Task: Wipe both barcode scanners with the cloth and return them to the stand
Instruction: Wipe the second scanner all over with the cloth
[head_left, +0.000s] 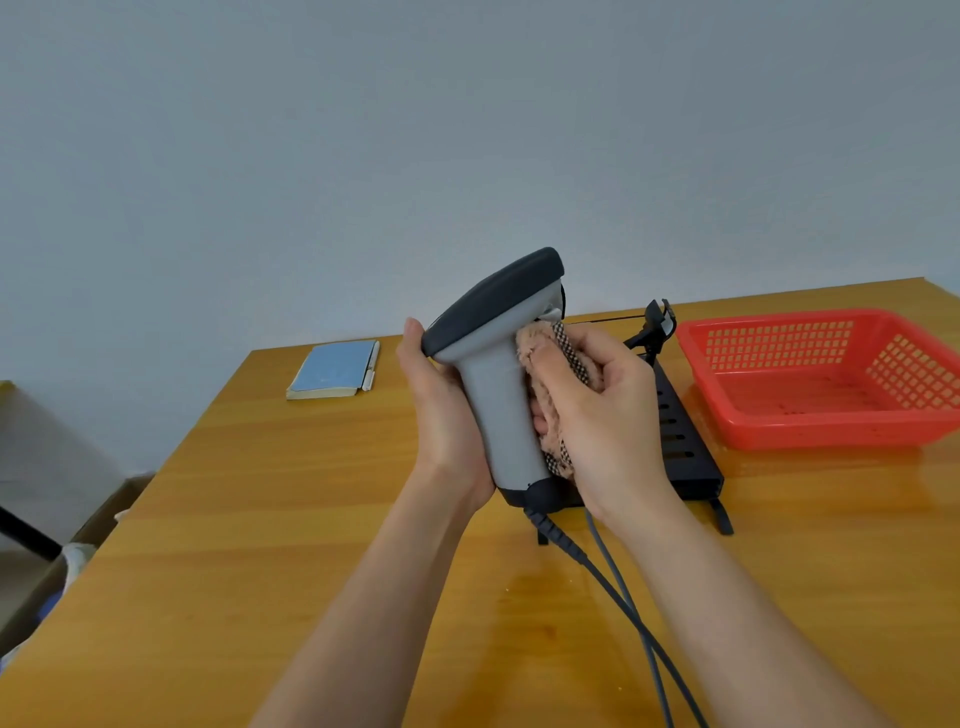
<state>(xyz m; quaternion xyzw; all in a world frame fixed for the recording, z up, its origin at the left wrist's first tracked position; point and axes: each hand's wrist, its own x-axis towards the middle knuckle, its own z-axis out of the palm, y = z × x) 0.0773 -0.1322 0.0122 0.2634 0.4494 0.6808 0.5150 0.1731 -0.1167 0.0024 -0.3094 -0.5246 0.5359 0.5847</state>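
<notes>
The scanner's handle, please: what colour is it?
Light grey, with a dark cap at its base, on the grey-and-black barcode scanner; the head view shows it.

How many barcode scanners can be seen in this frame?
1. The grey scanner is held upright above the table, left hand gripping its handle, right hand pressing the cloth on it. A second may sit hidden behind the hands, near the stand.

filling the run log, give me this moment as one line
step: wiping scanner | left hand: holds handle | right hand: presses cloth on it | stand: behind, no scanner seen
</notes>
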